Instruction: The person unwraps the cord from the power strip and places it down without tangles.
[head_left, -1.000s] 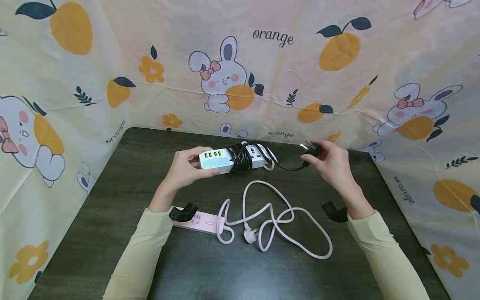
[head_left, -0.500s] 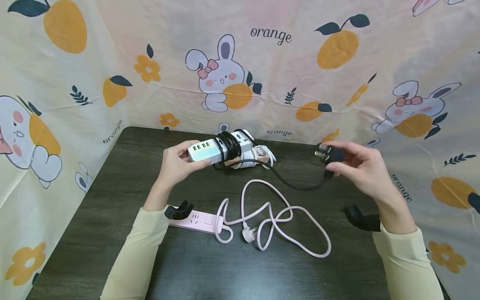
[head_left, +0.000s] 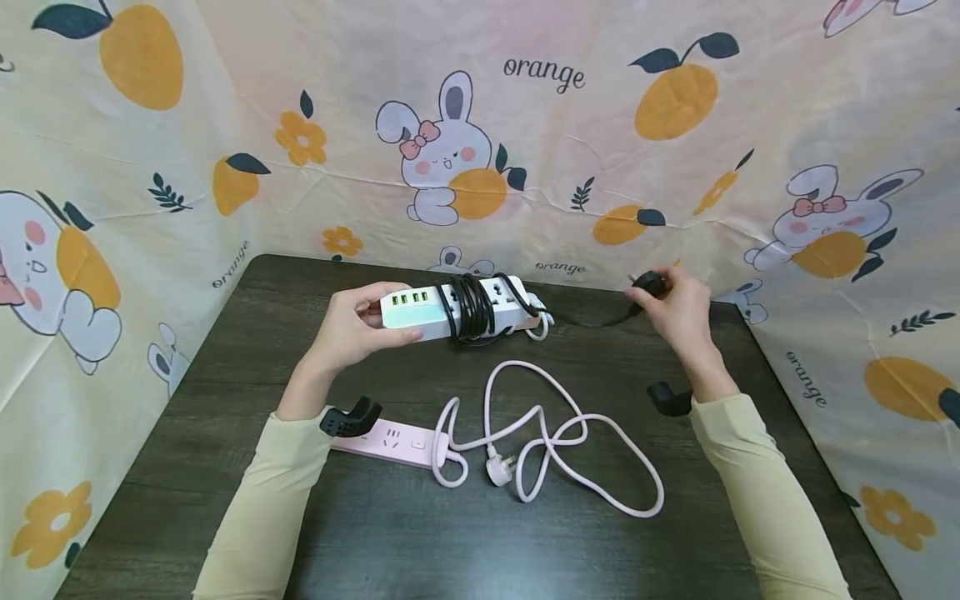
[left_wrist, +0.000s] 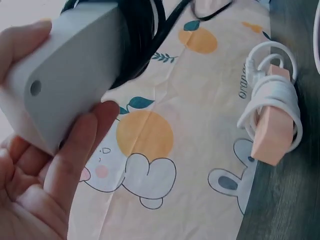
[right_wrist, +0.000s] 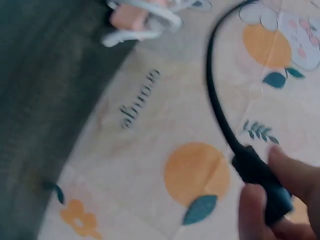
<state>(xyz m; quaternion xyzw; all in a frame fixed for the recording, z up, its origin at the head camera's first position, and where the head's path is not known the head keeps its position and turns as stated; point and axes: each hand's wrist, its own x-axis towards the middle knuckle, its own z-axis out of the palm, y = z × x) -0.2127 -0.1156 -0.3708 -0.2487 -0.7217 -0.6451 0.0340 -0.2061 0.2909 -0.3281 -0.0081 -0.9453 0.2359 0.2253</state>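
One white power strip (head_left: 416, 312) is up off the dark table (head_left: 570, 562), near 11 o'clock. A black cord (head_left: 476, 307) goes round and round its middle. The left hand (head_left: 347, 327) holds the strip's end at 9 o'clock, with thumb and fingers on two sides. Near 2 o'clock, the right hand (head_left: 684, 310) pinches a black plug (right_wrist: 262, 182). The black cord runs from this plug toward 9 o'clock, to the strip. A peach power strip (left_wrist: 275, 132), wrapped in white cord (left_wrist: 280, 91), lies at 3 o'clock in the left wrist view. Closer to the person, a pink power strip (head_left: 401, 442) sits at 9 o'clock, partly behind the left cuff. Its pale cord (head_left: 517, 363) lies in loops toward 3 o'clock, with its pale plug (head_left: 498, 471) just beside them.
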